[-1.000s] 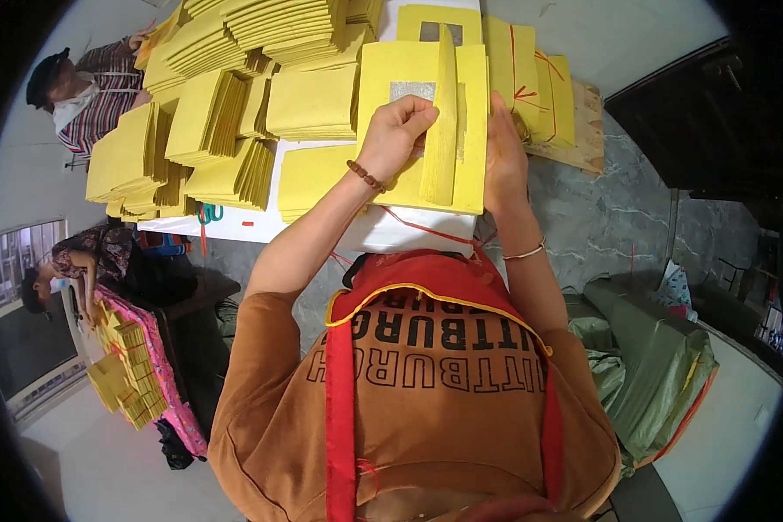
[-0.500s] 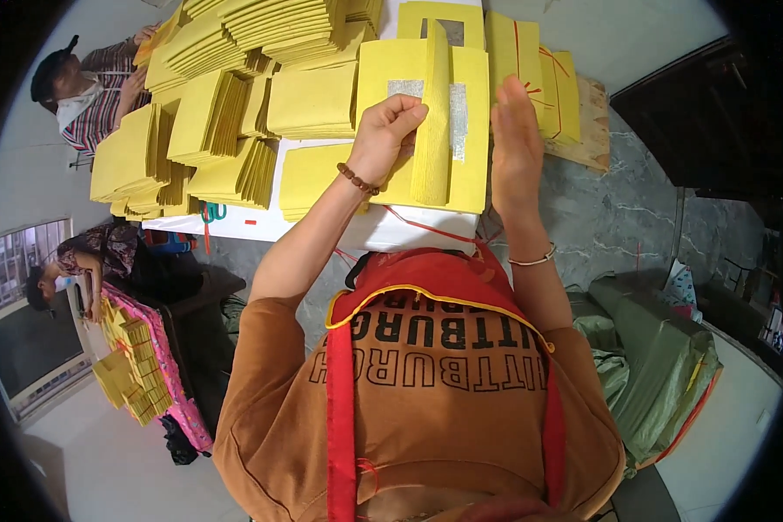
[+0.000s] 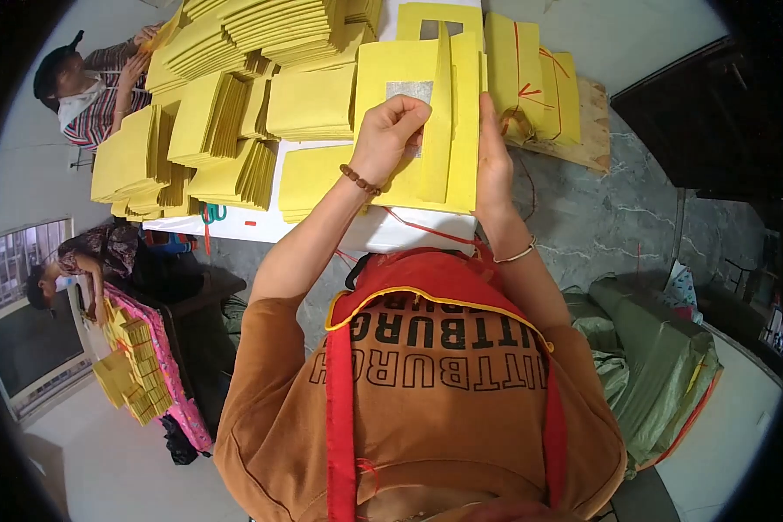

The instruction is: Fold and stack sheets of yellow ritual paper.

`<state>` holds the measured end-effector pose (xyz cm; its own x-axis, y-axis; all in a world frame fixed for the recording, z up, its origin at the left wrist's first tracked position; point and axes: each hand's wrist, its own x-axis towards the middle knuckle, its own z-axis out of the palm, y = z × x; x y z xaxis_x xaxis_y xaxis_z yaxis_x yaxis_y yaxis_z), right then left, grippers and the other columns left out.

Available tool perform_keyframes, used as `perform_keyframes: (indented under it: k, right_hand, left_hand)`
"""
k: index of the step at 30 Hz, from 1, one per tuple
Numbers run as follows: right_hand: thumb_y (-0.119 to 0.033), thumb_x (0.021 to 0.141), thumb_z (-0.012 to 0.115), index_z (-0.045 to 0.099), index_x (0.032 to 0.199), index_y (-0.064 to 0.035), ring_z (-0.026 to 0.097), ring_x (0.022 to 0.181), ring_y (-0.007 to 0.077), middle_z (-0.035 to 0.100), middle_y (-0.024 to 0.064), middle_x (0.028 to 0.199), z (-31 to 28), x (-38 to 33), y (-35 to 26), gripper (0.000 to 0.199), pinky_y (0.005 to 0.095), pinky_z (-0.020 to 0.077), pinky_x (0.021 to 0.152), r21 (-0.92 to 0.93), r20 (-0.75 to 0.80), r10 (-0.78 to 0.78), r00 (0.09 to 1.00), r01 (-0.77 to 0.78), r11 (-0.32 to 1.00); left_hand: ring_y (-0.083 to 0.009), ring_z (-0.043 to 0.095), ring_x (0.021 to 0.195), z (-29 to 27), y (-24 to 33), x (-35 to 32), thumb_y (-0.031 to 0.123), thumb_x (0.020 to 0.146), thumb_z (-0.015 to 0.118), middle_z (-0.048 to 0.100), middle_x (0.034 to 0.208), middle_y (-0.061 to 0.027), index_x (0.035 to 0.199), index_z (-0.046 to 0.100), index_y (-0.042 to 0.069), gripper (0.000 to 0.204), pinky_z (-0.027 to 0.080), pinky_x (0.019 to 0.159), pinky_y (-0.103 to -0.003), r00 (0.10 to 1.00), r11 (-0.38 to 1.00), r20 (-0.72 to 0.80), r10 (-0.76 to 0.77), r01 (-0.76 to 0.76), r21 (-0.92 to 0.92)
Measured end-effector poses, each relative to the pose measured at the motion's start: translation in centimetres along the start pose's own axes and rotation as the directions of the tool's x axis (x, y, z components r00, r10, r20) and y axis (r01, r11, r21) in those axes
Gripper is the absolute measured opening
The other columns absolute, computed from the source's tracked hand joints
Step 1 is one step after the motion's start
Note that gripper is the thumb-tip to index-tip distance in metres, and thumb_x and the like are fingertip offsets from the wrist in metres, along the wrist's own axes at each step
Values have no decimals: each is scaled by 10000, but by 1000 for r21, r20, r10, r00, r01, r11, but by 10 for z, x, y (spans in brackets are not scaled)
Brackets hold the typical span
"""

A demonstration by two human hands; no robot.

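Before me on the table lies a pile of yellow joss paper (image 3: 374, 65) with a silver foil patch (image 3: 409, 90). A raised flap runs up the pile's middle. My left hand (image 3: 391, 135), a beaded bracelet on its wrist, is closed in a pinch at the flap's edge, partly covering the foil. Fingers straight and palm turned inward, my right hand (image 3: 494, 165) rests along the pile's right edge and wears a bangle. What lies under the flap is hidden.
Stacks of folded yellow paper (image 3: 311, 97) fill the table's left side. Red-tied bundles (image 3: 518, 65) lie on a wooden board (image 3: 593, 130) at right. Green scissors (image 3: 213, 211) hang at the near edge. One co-worker (image 3: 104, 87) handles paper; another (image 3: 87, 265) sits at a pink-covered table.
My right hand has moved left and down against the paper's right edge. The flap has folded over to the right, covering the second foil patch. My left hand has barely shifted.
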<state>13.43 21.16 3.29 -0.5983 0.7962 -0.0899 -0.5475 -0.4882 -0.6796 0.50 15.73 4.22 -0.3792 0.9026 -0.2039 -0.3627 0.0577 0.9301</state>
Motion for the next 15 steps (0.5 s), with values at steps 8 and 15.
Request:
perform_keyframes:
  k: [8,15]
  right_hand:
    - [-392,972,310,381,1314,-66,504,1069,131,510,43,1196,4,-4,-10,478,282,397,920,50,71,55,996,-58,997]
    - [-199,944,398,323,1345,-43,483,1097,139,491,65,1217,0,-5,-12,437,276,384,931,-81,93,133,987,-126,989]
  left_hand:
    - [-53,482,582,1,1,-1,157,880,580,546,686,10,863,588,24,134,396,532,-180,1000,998,-27,-8,6,-68]
    - [-70,537,609,8,8,-4,185,887,575,579,734,-21,929,546,12,180,435,537,-186,998,999,-40,-39,39,6]
